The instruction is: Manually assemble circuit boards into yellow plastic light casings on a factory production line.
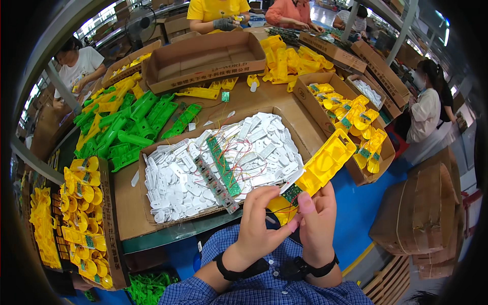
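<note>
Close in front of my chest, a yellow plastic shell (325,161) is held tilted between both hands. A small green circuit board (291,194) with thin red and dark wires sits at its lower part, beside a white plastic piece (294,179). My left hand (260,221) is closed on the shell's left side, fingers by the white piece and thumb low near the wires. My right hand (319,221) grips from the right, its thumb up beside the circuit board. The palms hide part of the shell's lower end.
A shallow cardboard box (147,216) of white plastic pieces bears a green circuit-board panel (222,165) and a strip of components (211,180). Green shells (145,114) lie left. Boxes of yellow assemblies (84,223) stand on both sides. Co-workers (216,10) are across the table.
</note>
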`<state>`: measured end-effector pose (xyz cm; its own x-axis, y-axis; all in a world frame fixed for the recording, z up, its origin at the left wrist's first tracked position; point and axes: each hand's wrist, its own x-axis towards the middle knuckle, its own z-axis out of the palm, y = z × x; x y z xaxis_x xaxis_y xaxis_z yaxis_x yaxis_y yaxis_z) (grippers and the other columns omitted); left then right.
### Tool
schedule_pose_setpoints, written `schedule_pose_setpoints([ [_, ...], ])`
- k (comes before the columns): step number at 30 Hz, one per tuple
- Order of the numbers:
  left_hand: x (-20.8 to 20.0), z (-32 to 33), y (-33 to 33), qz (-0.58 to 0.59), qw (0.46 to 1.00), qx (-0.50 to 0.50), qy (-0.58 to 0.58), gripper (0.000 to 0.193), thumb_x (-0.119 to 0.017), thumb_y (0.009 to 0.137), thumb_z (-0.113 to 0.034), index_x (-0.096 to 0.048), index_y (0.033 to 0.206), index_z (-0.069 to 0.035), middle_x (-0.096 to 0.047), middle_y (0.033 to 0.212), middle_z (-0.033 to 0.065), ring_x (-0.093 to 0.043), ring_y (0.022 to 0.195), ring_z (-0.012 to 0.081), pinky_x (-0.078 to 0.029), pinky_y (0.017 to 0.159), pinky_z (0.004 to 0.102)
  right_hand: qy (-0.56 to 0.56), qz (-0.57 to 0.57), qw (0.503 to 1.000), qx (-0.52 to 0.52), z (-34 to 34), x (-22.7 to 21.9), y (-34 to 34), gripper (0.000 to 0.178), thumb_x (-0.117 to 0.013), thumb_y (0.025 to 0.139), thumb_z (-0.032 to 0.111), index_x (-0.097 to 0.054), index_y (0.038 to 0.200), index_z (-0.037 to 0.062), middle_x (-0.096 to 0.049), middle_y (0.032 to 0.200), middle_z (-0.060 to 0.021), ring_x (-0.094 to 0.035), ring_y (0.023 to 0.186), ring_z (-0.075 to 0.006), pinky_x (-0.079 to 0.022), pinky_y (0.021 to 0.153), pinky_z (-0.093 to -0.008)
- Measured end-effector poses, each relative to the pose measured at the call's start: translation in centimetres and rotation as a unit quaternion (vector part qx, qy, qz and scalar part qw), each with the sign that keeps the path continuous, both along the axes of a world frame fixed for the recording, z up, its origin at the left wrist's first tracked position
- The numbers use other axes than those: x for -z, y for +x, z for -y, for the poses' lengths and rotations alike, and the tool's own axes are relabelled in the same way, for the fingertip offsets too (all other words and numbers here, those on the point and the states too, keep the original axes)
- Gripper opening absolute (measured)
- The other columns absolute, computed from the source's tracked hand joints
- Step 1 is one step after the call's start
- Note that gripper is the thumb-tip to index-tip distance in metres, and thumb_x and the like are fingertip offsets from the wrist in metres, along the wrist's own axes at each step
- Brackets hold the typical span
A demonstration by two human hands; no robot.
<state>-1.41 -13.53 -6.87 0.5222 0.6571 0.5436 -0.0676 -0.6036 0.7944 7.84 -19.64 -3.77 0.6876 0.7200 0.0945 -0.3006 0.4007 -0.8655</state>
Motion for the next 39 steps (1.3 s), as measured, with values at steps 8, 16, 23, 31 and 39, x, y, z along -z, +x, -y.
schedule_pose_setpoints([
  [8,-0.8,0.3,-0.9,0.106,0.988,0.084,-0.076,0.057,-0.077,0.057,-0.014,-0.051,0.106,0.002,-0.051,0.097,0.0140,-0.053,0.088,0.0244,-0.045,0.075,0.0294,0.058,0.013,0.984,-0.169,1.7,0.2,1.7,0.072,-0.081,0.058,0.014,-0.042,0.116,-0.0037,-0.053,0.106,-0.0121,-0.052,0.100,-0.0200,-0.042,0.087,-0.0327],
  [16,-1.3,0.1,-1.1,0.087,0.984,0.123,-0.094,0.054,-0.077,0.056,-0.014,-0.053,0.103,0.000,-0.052,0.095,0.0127,-0.054,0.085,0.0229,-0.045,0.074,0.0284,0.117,0.113,0.969,-0.188,1.4,1.6,2.5,0.056,-0.078,0.060,0.017,-0.048,0.105,0.0037,-0.050,0.099,-0.0123,-0.049,0.095,-0.0211,-0.041,0.083,-0.0315],
  [23,-1.2,0.1,-0.9,0.083,0.984,0.135,-0.084,0.054,-0.077,0.055,-0.013,-0.054,0.101,-0.001,-0.052,0.095,0.0123,-0.054,0.084,0.0232,-0.045,0.073,0.0281,0.117,0.147,0.965,-0.181,1.7,1.8,2.7,0.055,-0.077,0.062,0.017,-0.046,0.105,0.0048,-0.047,0.100,-0.0113,-0.048,0.095,-0.0202,-0.041,0.083,-0.0312],
  [31,-0.9,0.5,-1.0,0.138,0.961,0.160,-0.181,0.059,-0.073,0.064,-0.016,-0.045,0.112,0.002,-0.047,0.095,0.0122,-0.049,0.091,0.0210,-0.041,0.079,0.0284,0.055,0.050,0.978,-0.196,2.2,0.0,2.7,0.069,-0.076,0.065,0.011,-0.035,0.120,-0.0004,-0.049,0.113,-0.0147,-0.051,0.105,-0.0240,-0.040,0.090,-0.0350],
  [39,-1.0,-0.6,-0.9,0.041,0.992,0.087,-0.087,0.034,-0.051,0.083,-0.012,-0.049,0.114,0.001,-0.043,0.097,0.0125,-0.046,0.086,0.0205,-0.038,0.077,0.0271,0.014,0.097,0.987,-0.131,1.8,0.7,1.0,0.053,-0.064,0.075,0.003,-0.038,0.121,-0.0045,-0.048,0.112,-0.0086,-0.047,0.107,-0.0193,-0.034,0.094,-0.0327],
])
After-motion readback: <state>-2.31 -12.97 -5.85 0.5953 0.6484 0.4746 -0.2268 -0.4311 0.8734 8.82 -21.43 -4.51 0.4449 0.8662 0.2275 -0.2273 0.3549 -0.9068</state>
